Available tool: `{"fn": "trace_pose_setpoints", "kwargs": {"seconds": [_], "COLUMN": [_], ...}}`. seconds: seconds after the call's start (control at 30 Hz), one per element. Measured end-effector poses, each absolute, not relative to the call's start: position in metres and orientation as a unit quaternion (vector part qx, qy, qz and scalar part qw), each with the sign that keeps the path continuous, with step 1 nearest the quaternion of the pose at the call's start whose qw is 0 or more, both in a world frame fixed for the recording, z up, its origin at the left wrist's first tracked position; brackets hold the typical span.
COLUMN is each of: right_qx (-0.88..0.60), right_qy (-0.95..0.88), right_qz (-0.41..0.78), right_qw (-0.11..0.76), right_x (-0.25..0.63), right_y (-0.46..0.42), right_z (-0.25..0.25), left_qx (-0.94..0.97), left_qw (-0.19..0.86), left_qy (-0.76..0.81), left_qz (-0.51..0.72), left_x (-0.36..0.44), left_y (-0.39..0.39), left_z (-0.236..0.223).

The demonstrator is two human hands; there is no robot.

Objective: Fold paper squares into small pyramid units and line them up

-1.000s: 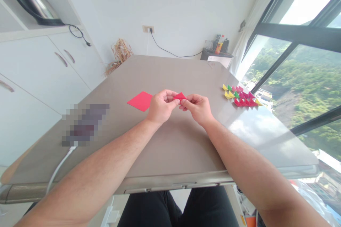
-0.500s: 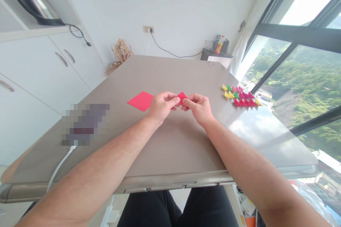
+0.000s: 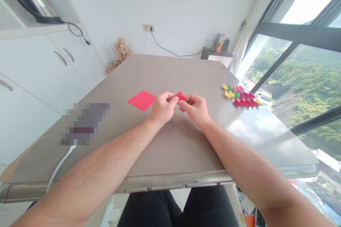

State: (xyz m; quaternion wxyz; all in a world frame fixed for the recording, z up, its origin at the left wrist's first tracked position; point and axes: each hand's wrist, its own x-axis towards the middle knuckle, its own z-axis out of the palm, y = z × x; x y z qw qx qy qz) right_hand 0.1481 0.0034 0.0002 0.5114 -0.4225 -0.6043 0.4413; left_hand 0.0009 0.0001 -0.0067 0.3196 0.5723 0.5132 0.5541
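Observation:
Both my hands meet over the middle of the grey table [image 3: 170,142]. My left hand [image 3: 161,108] and my right hand [image 3: 195,108] pinch a small folded red paper piece [image 3: 180,95] between their fingertips, holding it just above the tabletop. A flat red paper square [image 3: 141,99] lies on the table just left of my left hand. A cluster of several small folded paper pieces [image 3: 241,95] in yellow, green, pink and red sits on the table to the right, near the window side.
A blurred object [image 3: 85,124] with a white cable lies on the table's left part. Dried straw [image 3: 119,51] stands at the far left corner. White cabinets [image 3: 39,74] run along the left, a large window [image 3: 301,60] along the right.
My hands stayed together in the same spot, and their fingers shifted slightly on the red paper piece. The head camera moved a little.

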Motion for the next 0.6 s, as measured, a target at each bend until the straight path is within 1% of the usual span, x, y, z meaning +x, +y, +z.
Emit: {"fn": "trace_pose_setpoints", "kwargs": {"seconds": [0.4,0.6], "right_qx": [-0.424,-0.408], "right_qy": [-0.586,-0.589], "right_qz": [0.464,0.493], "right_qw": [0.51,0.494], "right_x": [0.1515,0.1543], "right_y": [0.0013,0.0053], "right_z": [0.0064,0.0044], "left_qx": [0.538,0.539], "left_qw": [0.362,0.346], "left_qy": [0.499,0.506], "left_qz": [0.575,0.577], "left_x": [0.0032,-0.0023], "left_y": [-0.001,0.0009], "left_z": [-0.0051,-0.0031]}}
